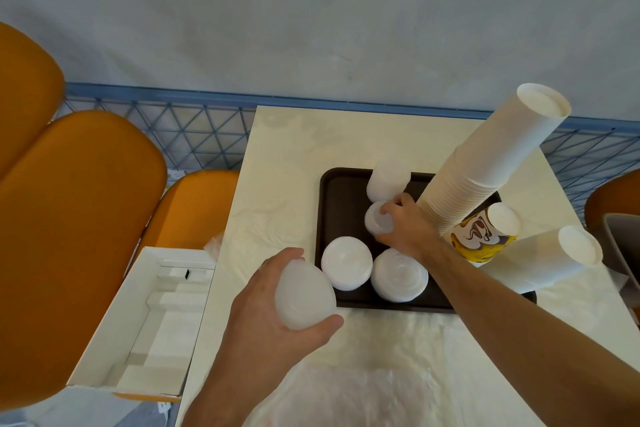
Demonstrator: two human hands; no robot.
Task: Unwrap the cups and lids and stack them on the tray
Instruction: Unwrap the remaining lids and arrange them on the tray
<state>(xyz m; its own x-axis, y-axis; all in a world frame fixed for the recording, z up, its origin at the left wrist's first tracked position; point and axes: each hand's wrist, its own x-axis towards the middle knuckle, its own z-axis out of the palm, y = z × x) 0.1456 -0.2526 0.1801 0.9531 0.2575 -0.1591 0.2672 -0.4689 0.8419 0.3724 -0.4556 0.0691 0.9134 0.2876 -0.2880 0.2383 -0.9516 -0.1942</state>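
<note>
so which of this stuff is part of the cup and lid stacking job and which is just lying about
Part of the job:
tray
tall cup stack
printed cup stack
lid stacks on the tray
lids held in the left hand
lid stack the right hand grips
plastic wrap

Just lying about:
white box
orange chairs
blue mesh fence
</note>
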